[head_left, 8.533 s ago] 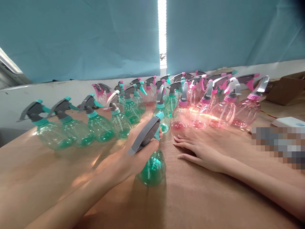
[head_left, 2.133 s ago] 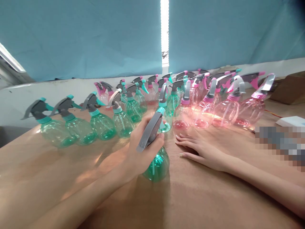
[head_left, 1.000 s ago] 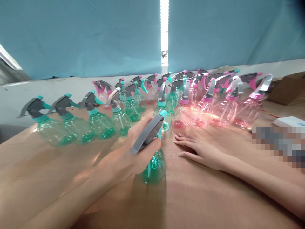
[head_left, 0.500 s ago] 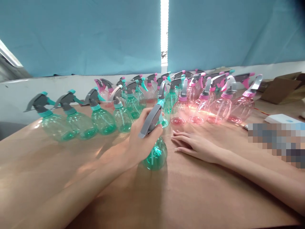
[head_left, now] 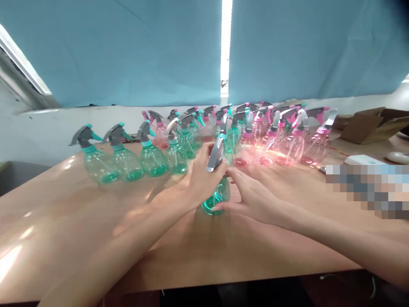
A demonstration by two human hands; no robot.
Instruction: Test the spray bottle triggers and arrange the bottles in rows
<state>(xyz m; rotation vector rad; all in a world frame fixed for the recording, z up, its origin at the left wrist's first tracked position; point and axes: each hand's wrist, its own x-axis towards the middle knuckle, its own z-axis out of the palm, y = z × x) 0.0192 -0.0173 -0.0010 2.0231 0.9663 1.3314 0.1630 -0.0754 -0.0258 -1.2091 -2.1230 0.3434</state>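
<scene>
In the head view, your left hand (head_left: pixel 204 170) has its fingers closed around the neck of a clear green, round plastic spray bottle (head_left: pixel 221 192), just under its curved grey plastic spray head (head_left: pixel 216 153); the bottle stands roughly upright near the middle of the brown wooden surface (head_left: pixel 223 256), though whether its base bears fully on it is hard to tell. Your right hand (head_left: pixel 257 196) has its thumb across the bottle's lower front and its fingers curved near the far side; you cannot tell from here whether they grip or merely brush it. If the left fingers squeeze too hard, they could press the trigger, which they partly hide. The smooth, rounded body could slide or turn under your right thumb if that contact is light. A forward push might knock the similar green plastic spray bottle (head_left: pixel 228 147) close behind, and that could topple its neighbours. A swing to the right risks clipping the clear pink plastic spray bottles (head_left: pixel 291 147), whose bodies stand closely side by side.
</scene>
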